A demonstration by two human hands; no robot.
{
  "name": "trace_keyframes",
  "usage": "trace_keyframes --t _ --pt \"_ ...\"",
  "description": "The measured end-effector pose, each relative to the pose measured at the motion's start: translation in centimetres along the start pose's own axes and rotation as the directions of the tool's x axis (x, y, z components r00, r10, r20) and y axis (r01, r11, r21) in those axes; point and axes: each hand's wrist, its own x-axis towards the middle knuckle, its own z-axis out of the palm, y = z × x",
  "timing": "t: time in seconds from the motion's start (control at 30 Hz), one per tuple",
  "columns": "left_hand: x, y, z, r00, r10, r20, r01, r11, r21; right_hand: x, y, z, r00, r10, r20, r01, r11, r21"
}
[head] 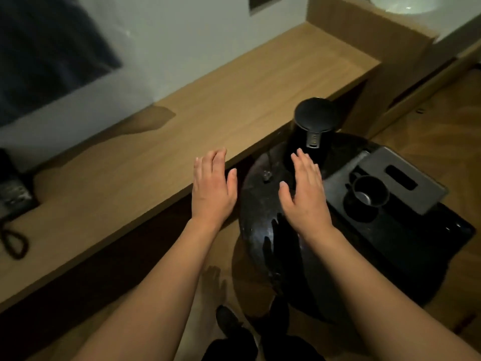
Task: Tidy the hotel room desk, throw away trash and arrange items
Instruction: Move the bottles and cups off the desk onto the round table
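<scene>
Both flat, empty: left hand point(212, 187) over desk point(156, 157) edge, right hand point(304, 190) near kettle point(313, 126).

The wooden desk point(182, 142) lies under the left hand point(212, 187) – the black kettle point(313, 131) stands upright just beyond the right hand point(303, 194), on a dark round table point(257, 220).

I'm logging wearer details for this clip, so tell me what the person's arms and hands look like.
Both forearms are bare, with no sleeves in view. The left hand and right hand wear no gloves, and no rings, watch or bracelets are visible.
</scene>
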Motion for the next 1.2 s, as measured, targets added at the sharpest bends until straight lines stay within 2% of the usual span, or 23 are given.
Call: trace_keyframes --t 0.23,0.4,0.53,0.77,0.97,1.2 --pt "-6.5 -11.9 -8.2 0.949 -0.257 -0.184 0.268 0.963 0.035 -0.7 -12.0 8.3 0.953 -0.246 0.177 0.241 0.969 0.05" --pt "-12.6 -20.0 -13.8 0.856 -0.425 -0.296 0.45 0.893 0.02 -3.4 -21.0 13.8 0.88 -0.386 0.277 0.378 0.922 0.085" --pt "-17.5 -25.4 -17.9 0.776 -0.495 -0.391 0.541 0.841 0.01 -6.4 -27.3 17.8 0.794 -0.499 0.347 0.491 0.863 0.119" --pt "-27.0 -32.3 -23.8 0.586 -0.594 -0.551 0.711 0.703 -0.002 -12.1 -36.9 24.4 0.574 -0.655 0.492 0.643 0.732 0.225" --pt "-35.3 -35.4 -27.4 0.342 -0.698 -0.628 0.852 0.513 -0.105 -17.8 -44.5 29.4 0.351 -0.767 0.537 0.729 0.584 0.357" --pt "-42.4 -36.5 -31.7 0.096 -0.714 -0.694 0.939 0.296 -0.175 -22.9 -51.9 33.5 0.073 -0.827 0.558 0.714 0.434 0.55"
